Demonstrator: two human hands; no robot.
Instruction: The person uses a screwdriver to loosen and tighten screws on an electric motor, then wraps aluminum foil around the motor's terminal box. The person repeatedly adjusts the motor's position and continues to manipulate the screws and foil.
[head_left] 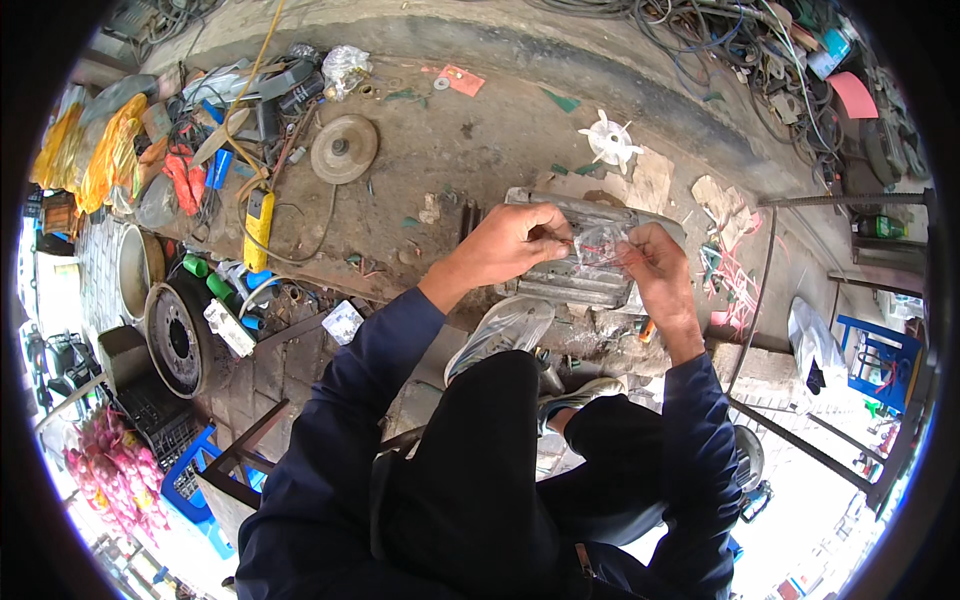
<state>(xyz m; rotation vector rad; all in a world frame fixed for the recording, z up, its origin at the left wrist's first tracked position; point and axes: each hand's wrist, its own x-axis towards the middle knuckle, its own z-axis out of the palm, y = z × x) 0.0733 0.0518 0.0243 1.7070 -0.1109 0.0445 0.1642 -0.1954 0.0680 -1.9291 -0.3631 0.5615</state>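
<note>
A small clear plastic bag (598, 244) is stretched between my two hands, with something reddish showing at it that is too small to make out. My left hand (510, 243) pinches its left side between thumb and fingers. On its right side, my right hand (660, 278) has its fingertips closed on the plastic. Just below the hands lies a grey ribbed metal motor housing (575, 290), partly hidden by them and the bag. Beyond it, a white plastic fan wheel (610, 142) rests on the dirty ground, near torn brown cardboard (650, 180).
To the left are a round metal disc (343, 148), a yellow push-button control box (258, 230) on a cable, and a wheel rim (175, 340). Pink wires (735, 285) lie right of the housing. A metal bar frame (800, 430) stands at the right, and tangled cables (690, 40) lie far right.
</note>
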